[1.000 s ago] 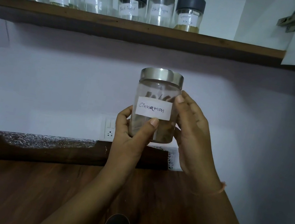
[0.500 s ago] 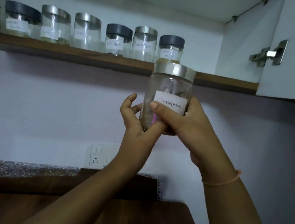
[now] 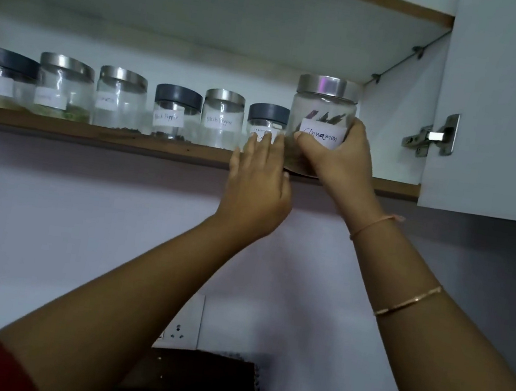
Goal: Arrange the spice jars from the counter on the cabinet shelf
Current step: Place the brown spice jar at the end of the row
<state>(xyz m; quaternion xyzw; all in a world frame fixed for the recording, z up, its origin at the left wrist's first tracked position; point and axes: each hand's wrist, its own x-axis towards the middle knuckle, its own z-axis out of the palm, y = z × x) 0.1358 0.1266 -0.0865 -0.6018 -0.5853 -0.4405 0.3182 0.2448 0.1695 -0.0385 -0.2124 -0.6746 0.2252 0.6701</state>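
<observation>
While my right hand (image 3: pixel 337 163) curls round the cinnamon jar (image 3: pixel 323 111), my left hand (image 3: pixel 258 185) lies straight-fingered against its side; the jar's base is hidden at the front edge of the shelf (image 3: pixel 93 134); my left fingers half cover the dark-lidded jar (image 3: pixel 268 114) beside it, its label unreadable; the cabinet door (image 3: pixel 507 107) stands open at right.

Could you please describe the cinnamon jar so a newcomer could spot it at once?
Find the brown wooden cabinet shelf with its row of labelled jars. At the right end, the right hand grips a clear glass jar with a steel lid. Only its label reads Cinnamon.
</observation>
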